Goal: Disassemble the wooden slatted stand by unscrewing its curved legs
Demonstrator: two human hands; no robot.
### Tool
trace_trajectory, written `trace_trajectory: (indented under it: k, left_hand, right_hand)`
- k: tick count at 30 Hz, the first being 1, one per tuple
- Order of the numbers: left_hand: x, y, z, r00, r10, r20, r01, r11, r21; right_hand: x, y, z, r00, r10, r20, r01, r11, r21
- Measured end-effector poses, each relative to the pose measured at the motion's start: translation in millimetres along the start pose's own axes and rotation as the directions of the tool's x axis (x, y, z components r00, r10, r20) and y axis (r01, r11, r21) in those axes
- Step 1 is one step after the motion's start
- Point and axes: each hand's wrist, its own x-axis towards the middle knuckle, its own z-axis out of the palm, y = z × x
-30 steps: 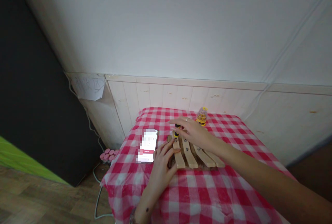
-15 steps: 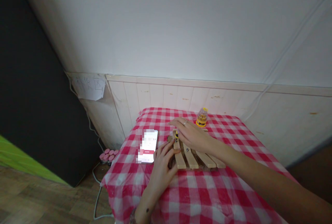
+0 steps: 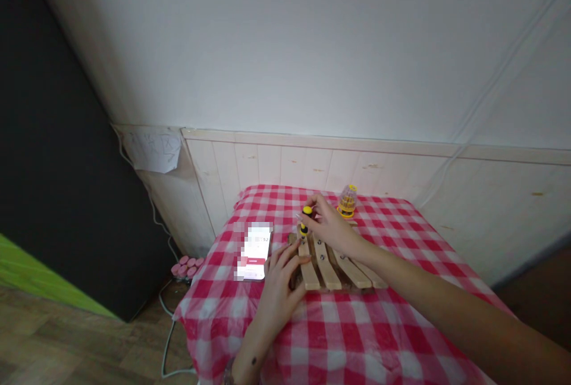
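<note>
A slatted wooden piece (image 3: 331, 276) lies on the table, with several pale slats side by side and metal screws set in them. My right hand (image 3: 333, 229) holds a small yellow-and-black screwdriver (image 3: 307, 211) upright, fingers at its handle, over the far part of the leftmost slat. The screwdriver's lower end meets a screw there. My left hand (image 3: 277, 281) grips the left side of the wooden piece, its fingertips lying on the leftmost slat close to the screwdriver's tip. Part of the wooden piece is hidden under my right hand and forearm.
A red-and-white checked cloth (image 3: 348, 337) covers the table. A lit phone (image 3: 257, 254) lies left of my left hand. Behind my right hand stands a clear, yellow-based screwdriver-bit case (image 3: 347, 202). Pink round items (image 3: 186, 267) and a white cable (image 3: 166, 346) are beside the table's left edge.
My right hand has shifted and its fingers have drawn back, so the yellow top of the screwdriver now shows. My left hand and the wooden piece have stayed put.
</note>
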Motion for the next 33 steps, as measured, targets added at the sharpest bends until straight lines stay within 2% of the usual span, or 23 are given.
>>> trace_trajectory:
  k: [2,4,8,12,14,17,20,26,31,33]
  left_hand:
    - [0,0,0.0,1.0,-0.007,-0.001,0.007,1.0,0.002]
    - [0,0,0.2,1.0,-0.013,-0.002,0.013,1.0,0.005]
    - [0,0,0.9,1.0,-0.014,-0.005,0.014,1.0,0.003]
    - [-1,-3,2.4,1.0,-0.006,-0.01,0.006,1.0,0.002]
    - [-1,-4,3.0,1.0,-0.005,-0.012,0.005,1.0,0.005]
    - [-1,-6,3.5,1.0,-0.004,-0.007,0.004,1.0,0.013]
    - [-1,-6,4.0,1.0,0.002,-0.008,-0.002,1.0,0.013]
    - [-1,-5,3.7,1.0,0.008,-0.01,-0.008,1.0,0.012]
    - [-1,-3,2.1,1.0,0.009,-0.007,-0.009,1.0,0.022]
    - [0,-3,1.7,1.0,0.005,-0.007,-0.004,1.0,0.023]
  right_hand:
    - [0,-3,-2,0.999,0.031,0.011,-0.031,0.996,0.086]
    - [0,-8,-7,0.998,-0.014,0.054,0.01,0.998,0.069]
    - [-2,-22,-16,0.981,-0.122,0.149,0.142,0.981,-0.13]
    - [-3,-29,-16,0.949,-0.243,0.202,0.308,0.86,-0.408]
    - [-3,-29,-13,0.93,-0.28,0.238,0.363,0.803,-0.473]
    - [-2,-27,-8,0.922,-0.292,0.254,0.385,0.767,-0.514]
    - [-1,-24,-7,0.932,-0.275,0.238,0.36,0.788,-0.5]
    - [2,-18,-12,0.947,-0.254,0.199,0.306,0.902,-0.304]
    - [-2,-24,-16,0.926,-0.258,0.275,0.333,0.902,-0.276]
    - [-4,-29,-15,0.933,-0.239,0.267,0.313,0.908,-0.28]
